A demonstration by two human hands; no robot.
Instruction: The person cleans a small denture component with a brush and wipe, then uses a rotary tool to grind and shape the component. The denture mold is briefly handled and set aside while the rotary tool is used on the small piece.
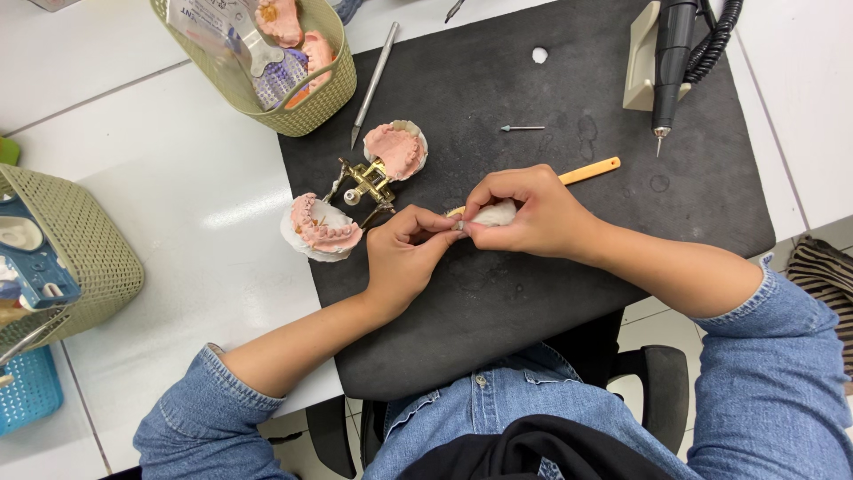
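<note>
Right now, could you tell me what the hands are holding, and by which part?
The right hand grips a yellow-handled tool near its working end, with white wadding against it. The left hand pinches a small item at the tool's tip, too small to identify.

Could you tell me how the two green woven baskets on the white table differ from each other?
The upper basket stands near the dark mat's top left corner, while the left basket sits at the table's left edge, far from the mat. The upper basket holds pink dental casts and a clear packet; the left basket holds blue trays. Both are cut off by the frame. They share the same olive-green perforated plastic weave.
</note>
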